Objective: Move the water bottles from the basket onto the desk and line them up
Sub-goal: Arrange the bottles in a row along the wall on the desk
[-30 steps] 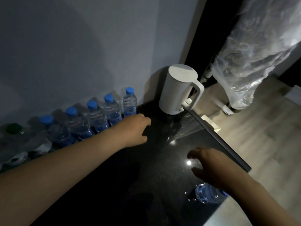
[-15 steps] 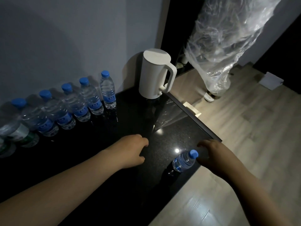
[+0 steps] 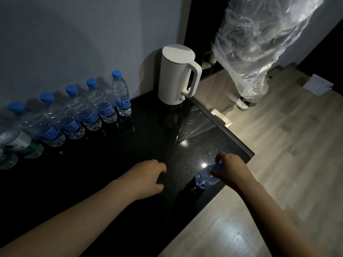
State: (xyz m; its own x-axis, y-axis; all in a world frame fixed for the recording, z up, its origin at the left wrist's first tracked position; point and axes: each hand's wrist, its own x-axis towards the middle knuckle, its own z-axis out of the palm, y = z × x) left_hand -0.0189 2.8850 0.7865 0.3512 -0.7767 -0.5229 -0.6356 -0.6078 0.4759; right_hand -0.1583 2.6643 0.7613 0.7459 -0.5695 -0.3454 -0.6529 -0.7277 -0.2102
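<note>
Several clear water bottles with blue caps [image 3: 120,93] stand in a row along the wall at the back of the black desk [image 3: 148,138]. One more blue-capped water bottle [image 3: 205,178] stands near the desk's right front edge. My right hand [image 3: 232,168] grips it around the cap and neck. My left hand [image 3: 148,175] hovers low over the desk just left of that bottle, fingers loosely curled, holding nothing. No basket is in view.
A white kettle [image 3: 176,75] stands at the desk's back right corner. Green-labelled bottles [image 3: 20,145] sit at the far left of the row. A bundle wrapped in clear plastic [image 3: 259,39] hangs over the wooden floor to the right.
My right hand has closed around the top of the lone bottle at the desk edge. My left hand has pulled back from the row toward the desk's front.
</note>
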